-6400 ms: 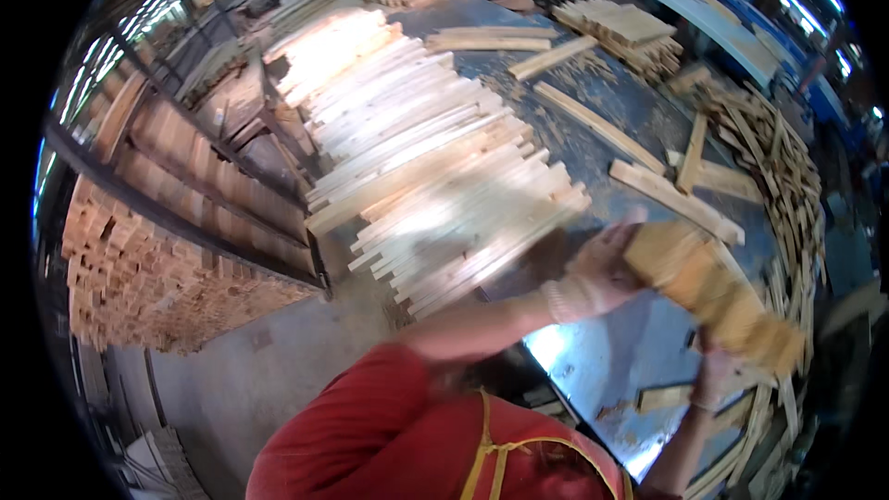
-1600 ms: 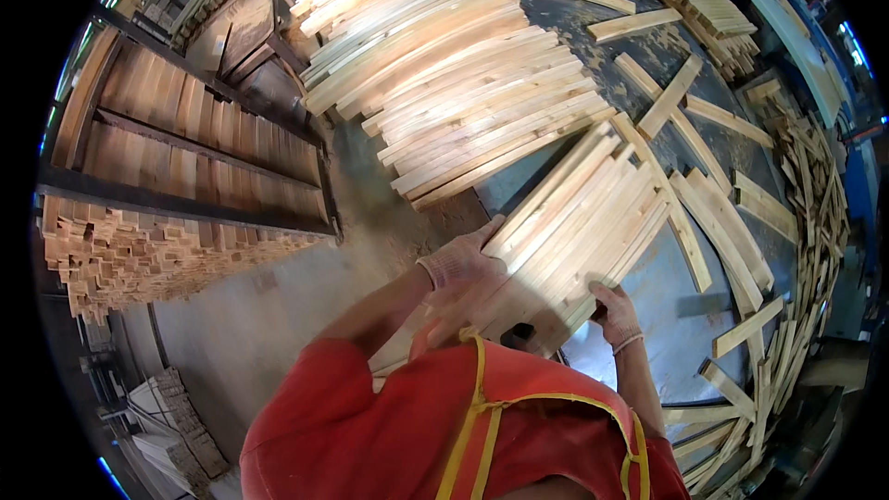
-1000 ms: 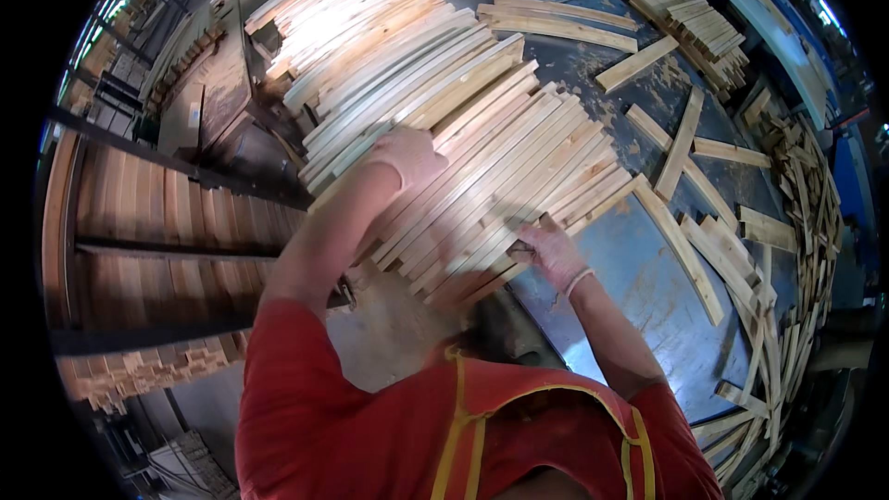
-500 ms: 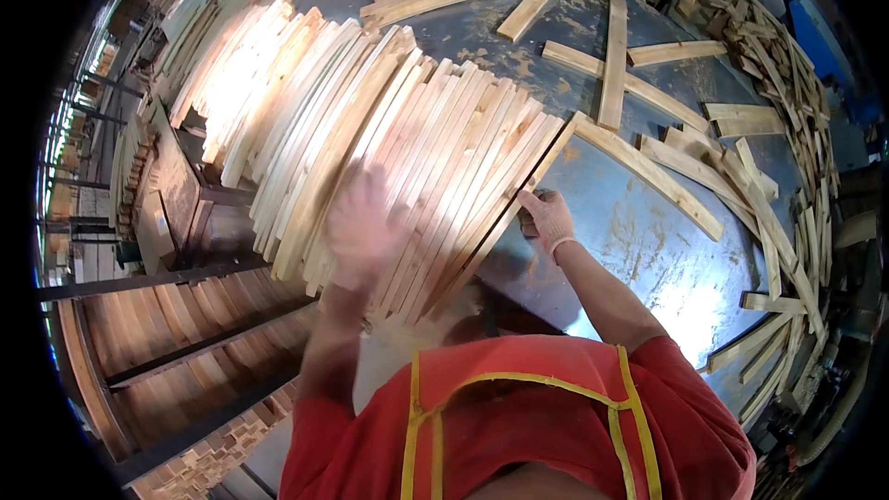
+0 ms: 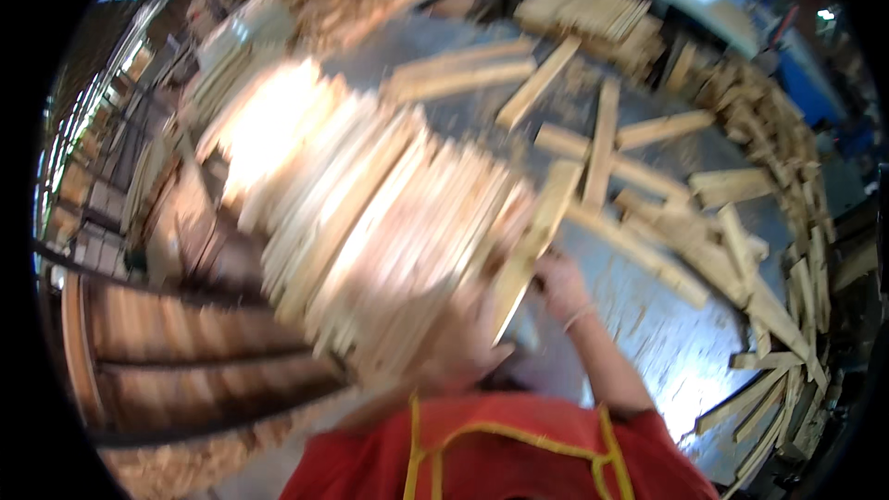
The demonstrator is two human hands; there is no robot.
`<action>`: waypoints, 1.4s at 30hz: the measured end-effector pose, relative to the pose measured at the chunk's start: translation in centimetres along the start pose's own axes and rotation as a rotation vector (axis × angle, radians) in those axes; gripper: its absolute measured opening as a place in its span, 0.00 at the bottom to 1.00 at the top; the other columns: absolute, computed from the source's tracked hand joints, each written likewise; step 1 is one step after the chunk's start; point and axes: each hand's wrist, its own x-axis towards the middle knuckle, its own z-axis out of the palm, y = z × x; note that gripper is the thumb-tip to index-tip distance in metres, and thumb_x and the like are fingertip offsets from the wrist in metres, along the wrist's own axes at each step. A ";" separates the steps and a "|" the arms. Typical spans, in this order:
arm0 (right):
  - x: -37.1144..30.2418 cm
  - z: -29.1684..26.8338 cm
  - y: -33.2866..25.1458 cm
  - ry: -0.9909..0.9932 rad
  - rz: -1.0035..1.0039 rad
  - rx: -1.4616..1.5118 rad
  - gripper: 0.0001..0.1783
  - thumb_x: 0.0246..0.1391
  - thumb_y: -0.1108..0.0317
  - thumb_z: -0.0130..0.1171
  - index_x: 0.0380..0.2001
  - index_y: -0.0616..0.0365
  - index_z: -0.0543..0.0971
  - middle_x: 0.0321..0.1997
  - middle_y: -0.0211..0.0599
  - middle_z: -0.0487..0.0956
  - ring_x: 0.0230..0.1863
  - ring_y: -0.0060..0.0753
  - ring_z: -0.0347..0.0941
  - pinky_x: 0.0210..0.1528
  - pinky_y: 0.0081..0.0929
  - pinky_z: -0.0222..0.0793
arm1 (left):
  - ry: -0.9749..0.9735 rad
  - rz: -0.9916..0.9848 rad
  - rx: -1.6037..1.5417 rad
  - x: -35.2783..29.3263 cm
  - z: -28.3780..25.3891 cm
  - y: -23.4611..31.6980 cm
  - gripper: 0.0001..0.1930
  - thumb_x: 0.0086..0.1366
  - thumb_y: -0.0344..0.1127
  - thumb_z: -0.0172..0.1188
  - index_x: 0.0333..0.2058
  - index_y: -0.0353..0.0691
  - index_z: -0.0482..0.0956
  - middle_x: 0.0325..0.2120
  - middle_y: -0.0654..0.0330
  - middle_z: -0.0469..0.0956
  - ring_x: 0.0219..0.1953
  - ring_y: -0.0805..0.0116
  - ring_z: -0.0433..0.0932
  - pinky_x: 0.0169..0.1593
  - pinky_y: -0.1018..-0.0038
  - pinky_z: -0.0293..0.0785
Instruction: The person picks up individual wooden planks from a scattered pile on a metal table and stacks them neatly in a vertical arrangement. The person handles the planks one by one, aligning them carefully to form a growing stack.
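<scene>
A long wood strip (image 5: 530,245) beside the big stack of strips (image 5: 389,222) is gripped near its end by the right hand (image 5: 560,282). It looks light, stiff and splintery. The left hand (image 5: 463,343) is blurred; its fingers cannot be told.

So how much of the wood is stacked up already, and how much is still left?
A big stack of slats already lies together. The right hand touches one slat at its edge. Loose pieces are scattered over the metal table. The left hand is too blurred to tell.
</scene>
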 end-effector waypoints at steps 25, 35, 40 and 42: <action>-3.5 22.5 -6.3 0.025 0.824 0.107 0.32 0.60 0.60 0.68 0.62 0.65 0.71 0.39 0.34 0.82 0.34 0.24 0.75 0.35 0.29 0.73 | 0.209 -0.321 0.581 9.8 -42.2 -44.8 0.27 0.63 0.34 0.60 0.63 0.46 0.80 0.65 0.60 0.75 0.65 0.56 0.75 0.66 0.65 0.74; -2.4 20.4 -3.5 -0.625 0.187 -0.766 0.17 0.73 0.53 0.56 0.55 0.48 0.82 0.33 0.39 0.83 0.38 0.39 0.82 0.61 0.43 0.75 | 0.340 -0.195 0.997 10.6 -39.0 -48.4 0.35 0.65 0.35 0.64 0.69 0.34 0.67 0.66 0.44 0.71 0.69 0.42 0.67 0.74 0.55 0.61; -1.2 21.1 -5.7 -0.293 0.888 -0.363 0.50 0.62 0.40 0.63 0.56 0.89 0.68 0.49 0.62 0.86 0.47 0.48 0.85 0.58 0.40 0.76 | 0.307 0.253 0.905 11.3 -28.9 -31.7 0.39 0.70 0.41 0.62 0.76 0.39 0.61 0.75 0.48 0.63 0.77 0.48 0.60 0.77 0.58 0.58; -1.5 20.3 -7.3 -0.276 0.880 -0.301 0.41 0.61 0.42 0.63 0.52 0.80 0.76 0.53 0.65 0.84 0.48 0.53 0.84 0.56 0.42 0.77 | 0.036 0.337 0.479 9.4 -23.1 -25.2 0.39 0.69 0.34 0.62 0.77 0.38 0.60 0.76 0.51 0.63 0.78 0.54 0.59 0.78 0.59 0.60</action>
